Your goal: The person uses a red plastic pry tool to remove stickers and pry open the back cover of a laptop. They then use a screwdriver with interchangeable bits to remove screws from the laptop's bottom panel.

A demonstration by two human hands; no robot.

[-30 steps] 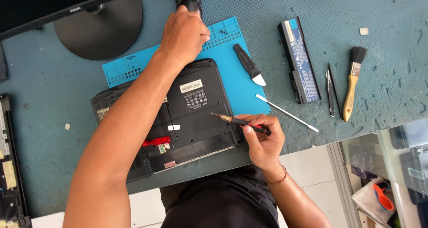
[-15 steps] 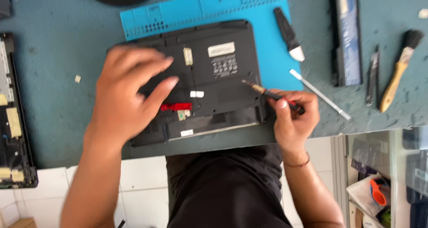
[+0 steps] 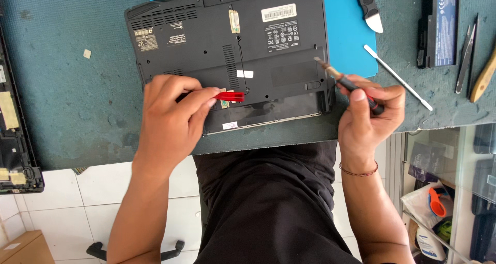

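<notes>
A black laptop lies upside down on a teal desk mat, partly over a blue work mat. My left hand rests on the laptop's near left part, fingertips pinching a small red plastic piece next to the empty battery bay. My right hand grips a screwdriver with a black and red handle. Its tip points at the laptop's right edge.
A black pry tool with a white tip and a thin metal spudger lie right of the laptop. Further right are a laptop battery, tweezers and a wooden brush handle. Another dismantled laptop part lies at the left.
My left hand came back from the far side of the desk onto the laptop and now pinches the red piece. The view has moved closer. The right hand keeps the screwdriver.
</notes>
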